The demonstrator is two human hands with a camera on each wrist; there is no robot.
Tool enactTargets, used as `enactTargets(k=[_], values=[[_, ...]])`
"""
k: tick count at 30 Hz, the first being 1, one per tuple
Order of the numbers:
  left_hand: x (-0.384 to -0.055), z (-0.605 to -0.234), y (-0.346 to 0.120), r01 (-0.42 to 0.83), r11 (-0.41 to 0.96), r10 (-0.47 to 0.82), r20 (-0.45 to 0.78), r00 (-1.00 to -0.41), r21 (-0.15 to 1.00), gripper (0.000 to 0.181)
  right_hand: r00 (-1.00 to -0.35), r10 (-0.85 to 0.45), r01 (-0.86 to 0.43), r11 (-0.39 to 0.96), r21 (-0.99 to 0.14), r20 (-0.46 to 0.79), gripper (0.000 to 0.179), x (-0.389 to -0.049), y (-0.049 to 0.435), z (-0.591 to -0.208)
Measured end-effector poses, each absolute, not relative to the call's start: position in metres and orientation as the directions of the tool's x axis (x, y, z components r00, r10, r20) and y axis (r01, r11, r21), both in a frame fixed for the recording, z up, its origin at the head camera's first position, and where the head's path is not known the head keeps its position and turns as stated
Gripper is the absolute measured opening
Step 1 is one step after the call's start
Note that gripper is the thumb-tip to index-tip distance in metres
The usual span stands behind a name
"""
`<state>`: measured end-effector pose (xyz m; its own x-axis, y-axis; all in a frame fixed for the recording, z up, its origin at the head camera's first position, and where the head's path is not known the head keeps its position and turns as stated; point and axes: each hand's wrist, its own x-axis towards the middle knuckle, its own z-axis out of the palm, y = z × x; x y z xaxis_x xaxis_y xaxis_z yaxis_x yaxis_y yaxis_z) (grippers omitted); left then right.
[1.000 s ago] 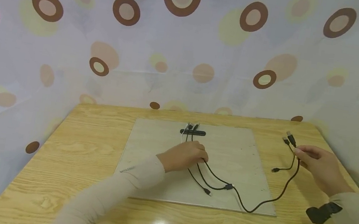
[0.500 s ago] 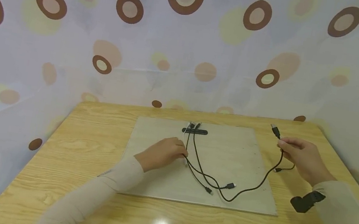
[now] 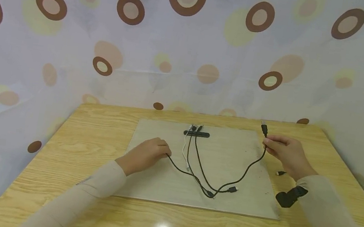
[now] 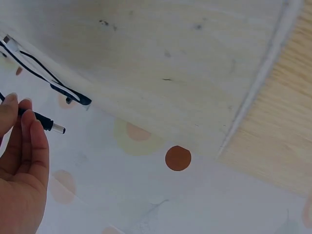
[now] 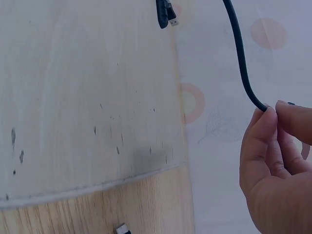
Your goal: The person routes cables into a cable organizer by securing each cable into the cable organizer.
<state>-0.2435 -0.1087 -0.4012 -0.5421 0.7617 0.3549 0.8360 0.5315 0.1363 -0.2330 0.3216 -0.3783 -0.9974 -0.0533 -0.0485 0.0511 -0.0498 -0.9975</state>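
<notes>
My left hand [image 3: 146, 155] pinches one end of a black cable [image 3: 245, 175] above the left part of the pale board. In the left wrist view that end carries a silver barrel plug [image 4: 58, 128], pointing out past the fingers. At the right, my right hand [image 3: 286, 152] pinches the same cable just below its USB plug [image 3: 264, 128], which points up. Between the hands the cable sags onto the board, crossing other black cables. The right wrist view shows thumb and fingertips on the cord, with the plug mostly hidden behind the hand.
A black cable holder [image 3: 204, 135] at the board's [image 3: 155, 188] back keeps several cable ends, among them a white cable [image 3: 183, 147]. A loose black plug [image 3: 232, 189] lies on the board. Another small plug [image 3: 280, 173] rests on the wooden table, right of the board.
Both hands have moved left. The left hand has drawn the barrel-plug end away from the other cables, and the right hand has brought the USB end from the table's right side to the board's edge.
</notes>
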Motion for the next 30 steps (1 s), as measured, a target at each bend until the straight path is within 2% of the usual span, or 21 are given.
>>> enactTargets(k=[9, 17, 23, 30], values=[[-0.243, -0.406, -0.136, 0.781, 0.591, 0.695, 0.364, -0.620, 0.202, 0.010, -0.996, -0.052, 0.069, 0.035, -0.997, -0.071, 0.016, -0.246, 0.296, -0.379], [-0.242, -0.411, -0.150, 0.744, 0.626, 0.656, 0.359, -0.664, 0.233, 0.010, -0.999, 0.034, 0.045, 0.142, -0.989, -0.041, 0.041, -0.257, 0.273, -0.385], [-0.240, -0.416, -0.158, 0.719, 0.654, 0.636, 0.342, -0.691, 0.236, 0.011, -0.997, 0.063, 0.050, 0.231, -0.972, -0.037, 0.041, -0.267, 0.259, -0.395], [-0.241, -0.415, -0.170, 0.672, 0.691, 0.583, 0.345, -0.736, 0.265, 0.013, -0.995, 0.094, 0.012, 0.274, -0.962, 0.014, 0.032, -0.277, 0.234, -0.398]])
